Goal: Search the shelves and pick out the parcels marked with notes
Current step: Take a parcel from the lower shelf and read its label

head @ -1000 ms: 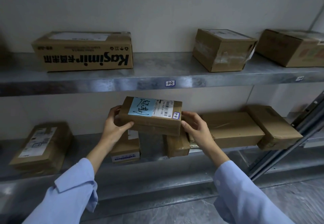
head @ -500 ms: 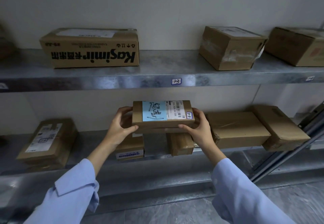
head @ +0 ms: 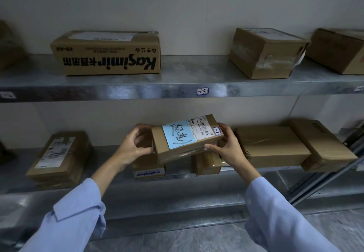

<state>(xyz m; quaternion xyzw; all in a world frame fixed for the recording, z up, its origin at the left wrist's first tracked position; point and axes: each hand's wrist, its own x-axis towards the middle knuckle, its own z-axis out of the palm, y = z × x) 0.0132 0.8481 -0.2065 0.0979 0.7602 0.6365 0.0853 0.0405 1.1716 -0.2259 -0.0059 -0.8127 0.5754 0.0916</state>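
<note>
While hands (head: 134, 146) (head: 226, 145) grip its ends, parcel (head: 178, 155) tilted, blue note (head: 179, 134) atop

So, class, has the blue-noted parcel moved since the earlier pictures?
Yes. The parcel has tilted: its left end dropped away from the upper shelf, leaving the right end higher.

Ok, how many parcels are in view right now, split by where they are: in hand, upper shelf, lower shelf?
Parcel with blue note, held by left hand and right hand: 1
Upper shelf parcels: 4, one cut off at the left edge
Lower shelf parcels: 5
Total: 10
</note>
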